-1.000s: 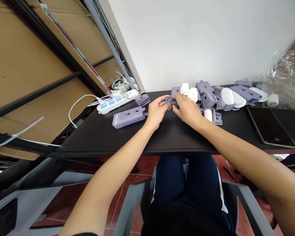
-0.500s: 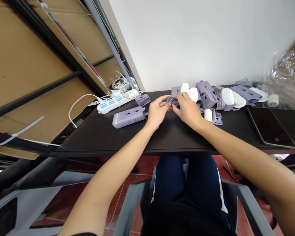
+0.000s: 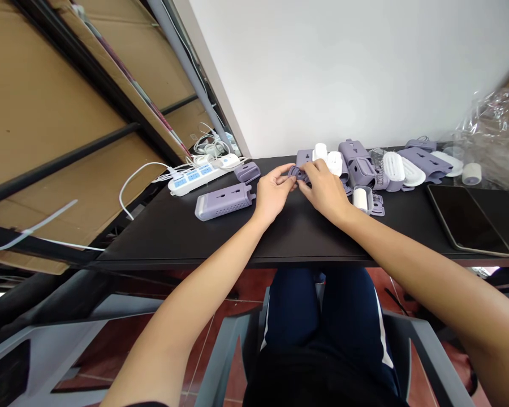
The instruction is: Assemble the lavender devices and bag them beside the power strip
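Between both hands is a small purple plastic part (image 3: 297, 174), with a rounded recess facing up. My left hand (image 3: 272, 191) pinches its left end between thumb and fingers. At its right end, my right hand (image 3: 322, 185) grips it with thumb and fingertips, hiding part of it. Left of my left hand lies a long purple housing (image 3: 224, 202) with slots on top and a pale translucent end. Behind that housing sits a purple cap (image 3: 247, 172). Close to my right wrist, a white ribbed roller (image 3: 359, 199) stands in a small purple holder.
Several purple housings (image 3: 360, 171) and white oval pieces (image 3: 392, 165) line the wall on the right. A phone (image 3: 469, 219) lies on the black table (image 3: 186, 237) at the right, near crumpled clear plastic (image 3: 498, 135). A white power strip (image 3: 197, 177) with cables is at the back left.
Almost nothing differs. Both hands keep their hold on the small purple part, and the view has shifted very slightly.
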`<state>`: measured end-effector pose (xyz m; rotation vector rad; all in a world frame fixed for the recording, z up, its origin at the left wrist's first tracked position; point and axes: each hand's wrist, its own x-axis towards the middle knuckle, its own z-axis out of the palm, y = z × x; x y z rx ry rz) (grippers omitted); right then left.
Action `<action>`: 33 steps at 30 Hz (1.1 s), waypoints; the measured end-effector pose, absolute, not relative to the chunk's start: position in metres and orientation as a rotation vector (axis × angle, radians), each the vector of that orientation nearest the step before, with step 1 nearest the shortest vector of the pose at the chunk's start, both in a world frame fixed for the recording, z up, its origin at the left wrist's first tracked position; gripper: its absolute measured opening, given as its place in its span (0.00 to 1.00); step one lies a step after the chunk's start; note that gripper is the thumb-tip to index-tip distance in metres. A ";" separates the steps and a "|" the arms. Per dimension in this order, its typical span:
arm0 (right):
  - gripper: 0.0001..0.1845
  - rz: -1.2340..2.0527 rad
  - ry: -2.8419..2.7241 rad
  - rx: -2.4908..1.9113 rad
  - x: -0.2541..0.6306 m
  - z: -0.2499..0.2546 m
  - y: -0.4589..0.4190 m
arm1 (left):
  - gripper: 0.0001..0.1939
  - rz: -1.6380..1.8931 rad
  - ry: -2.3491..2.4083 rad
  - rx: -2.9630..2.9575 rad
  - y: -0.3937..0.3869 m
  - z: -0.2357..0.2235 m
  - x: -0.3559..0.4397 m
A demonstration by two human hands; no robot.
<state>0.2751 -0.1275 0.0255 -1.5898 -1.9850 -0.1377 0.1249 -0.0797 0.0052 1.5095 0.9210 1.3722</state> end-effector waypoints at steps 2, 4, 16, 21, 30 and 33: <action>0.16 -0.140 -1.976 -1.591 0.275 0.025 -0.127 | 0.18 1.378 0.929 1.533 -0.079 0.004 0.125; 0.14 -0.132 -1.968 -1.578 0.275 0.024 -0.125 | 0.18 1.382 0.933 1.554 -0.078 0.003 0.124; 0.10 -0.035 -1.855 -1.476 0.276 0.015 -0.117 | 0.13 1.366 0.996 1.699 -0.083 0.004 0.124; 0.10 0.036 -1.763 -1.439 0.275 0.014 -0.117 | 0.13 1.385 0.995 1.696 -0.082 0.002 0.124; 0.09 0.143 -1.679 -1.433 0.273 0.019 -0.121 | 0.12 1.399 0.953 1.677 -0.083 0.002 0.125; 0.09 0.174 -1.647 -1.428 0.272 0.021 -0.122 | 0.12 1.400 0.942 1.672 -0.085 0.004 0.126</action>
